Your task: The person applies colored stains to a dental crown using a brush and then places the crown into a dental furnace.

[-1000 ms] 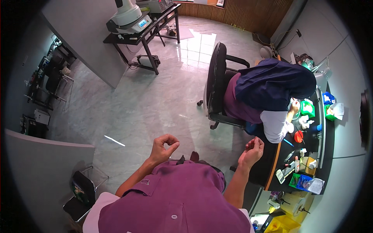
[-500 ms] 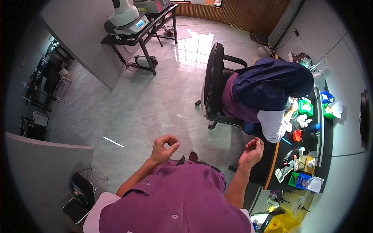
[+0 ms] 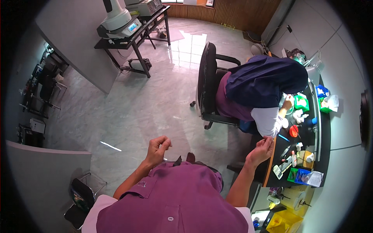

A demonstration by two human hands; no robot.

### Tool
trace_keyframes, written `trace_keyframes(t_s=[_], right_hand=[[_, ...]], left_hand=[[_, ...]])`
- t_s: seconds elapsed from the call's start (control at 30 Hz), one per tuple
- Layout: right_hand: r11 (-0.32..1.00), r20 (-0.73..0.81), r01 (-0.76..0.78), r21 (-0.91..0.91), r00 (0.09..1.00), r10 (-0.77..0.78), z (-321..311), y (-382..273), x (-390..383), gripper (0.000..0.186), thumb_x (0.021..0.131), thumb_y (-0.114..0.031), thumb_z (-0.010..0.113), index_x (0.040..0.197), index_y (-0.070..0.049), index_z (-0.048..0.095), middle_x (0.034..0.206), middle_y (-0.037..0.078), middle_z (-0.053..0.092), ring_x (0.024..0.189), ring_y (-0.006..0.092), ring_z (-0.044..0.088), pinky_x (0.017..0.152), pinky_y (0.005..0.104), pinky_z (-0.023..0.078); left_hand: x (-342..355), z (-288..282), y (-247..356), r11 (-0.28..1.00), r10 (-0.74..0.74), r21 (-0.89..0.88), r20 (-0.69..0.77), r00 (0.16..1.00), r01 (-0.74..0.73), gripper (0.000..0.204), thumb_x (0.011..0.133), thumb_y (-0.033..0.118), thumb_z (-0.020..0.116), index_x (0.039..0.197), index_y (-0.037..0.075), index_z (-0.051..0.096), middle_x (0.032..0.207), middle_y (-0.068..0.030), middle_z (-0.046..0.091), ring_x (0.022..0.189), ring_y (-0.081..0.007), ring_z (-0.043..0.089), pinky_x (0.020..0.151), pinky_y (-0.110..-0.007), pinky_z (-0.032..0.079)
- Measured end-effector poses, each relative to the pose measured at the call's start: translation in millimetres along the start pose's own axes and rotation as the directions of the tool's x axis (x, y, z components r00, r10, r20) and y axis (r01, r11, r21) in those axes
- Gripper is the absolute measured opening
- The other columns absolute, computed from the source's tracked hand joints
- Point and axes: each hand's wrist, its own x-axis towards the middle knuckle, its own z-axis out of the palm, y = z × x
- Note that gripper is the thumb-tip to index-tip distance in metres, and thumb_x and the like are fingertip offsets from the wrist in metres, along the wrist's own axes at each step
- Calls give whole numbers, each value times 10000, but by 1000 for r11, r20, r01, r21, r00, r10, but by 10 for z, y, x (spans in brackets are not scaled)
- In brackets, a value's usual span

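My left hand is raised in front of my waist, over the floor. Its fingers curl loosely toward the thumb, and nothing shows in them. My right hand hovers at the near-left edge of the black workbench, close to the co-worker's white sleeve. Its fingers are bent and drawn together at the tips; whatever they may hold is too small to make out. On the bench nearest that hand lie a blue pen-like stick and a round red container.
A co-worker in a dark head covering sits in a black office chair at the bench. Green and blue bins stand on it. A yellow bin is below. At the far left, a black table carries a white machine.
My right hand has moved right and slightly up, toward the bench edge. The left hand has shifted slightly left, its thumb and fingertips closer together. The whole view has shifted a little.
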Motion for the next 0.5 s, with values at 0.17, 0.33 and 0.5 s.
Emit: trace_keyframes(t_s=[0.17, 0.33, 0.5], right_hand=[[851, 268, 419, -317, 900, -343, 50, -78, -13, 232, 1001, -134, 512, 830, -15, 616, 738, -2, 553, 673, 63, 451, 599, 224, 333], [883, 360, 329, -334, 911, -203, 8, -335, 157, 254, 994, -157, 553, 804, -1, 616, 714, -15, 579, 661, 48, 456, 575, 234, 330], [949, 25, 237, -207, 971, -237, -15, -337, 260, 309, 999, -182, 552, 745, -19, 620, 638, -58, 453, 612, 20, 367, 550, 237, 256]], left_hand=[[14, -21, -30, 999, -23, 31, -27, 999, 24, 431, 1018, 234, 507, 637, 70, 391, 603, 61, 338, 580, -57, 296, 512, -286, 244], [49, -10, 21, 996, 27, 86, -11, 1000, -26, 421, 994, 201, 534, 651, 31, 359, 592, 32, 273, 577, -62, 270, 499, -313, 224], [34, -17, 6, 995, 56, 87, -21, 998, -54, 418, 980, 174, 562, 664, 14, 340, 600, 24, 244, 581, -63, 257, 491, -325, 213]])
